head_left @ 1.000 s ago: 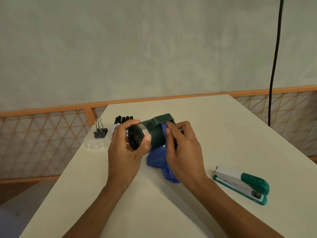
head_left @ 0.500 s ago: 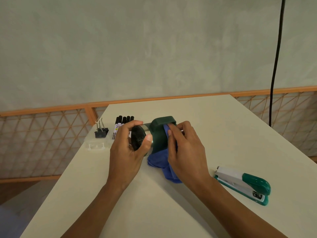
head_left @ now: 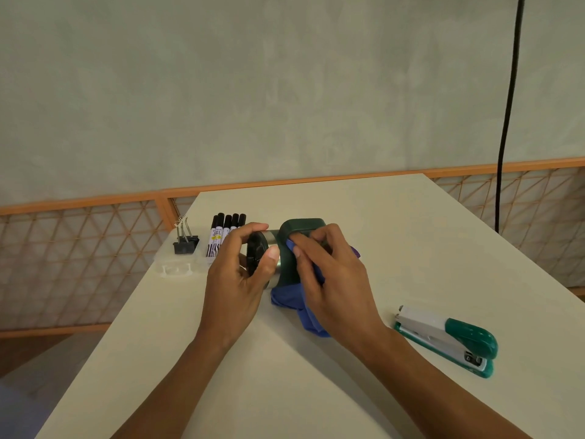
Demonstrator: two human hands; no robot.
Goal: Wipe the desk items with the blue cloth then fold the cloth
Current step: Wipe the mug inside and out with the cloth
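Grips dark green plastic dispenser, long axis across frame, by black end in left hand; pinches crumpled blue cloth onto it with right hand.

No legible txt; markers show label print (perhaps lettering, too small).

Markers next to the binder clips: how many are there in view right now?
5. The markers lie side by side in one row at the desk's far left, black caps pointing away, just right of the binder clips. The left hand covers their near ends, so another could be hidden.
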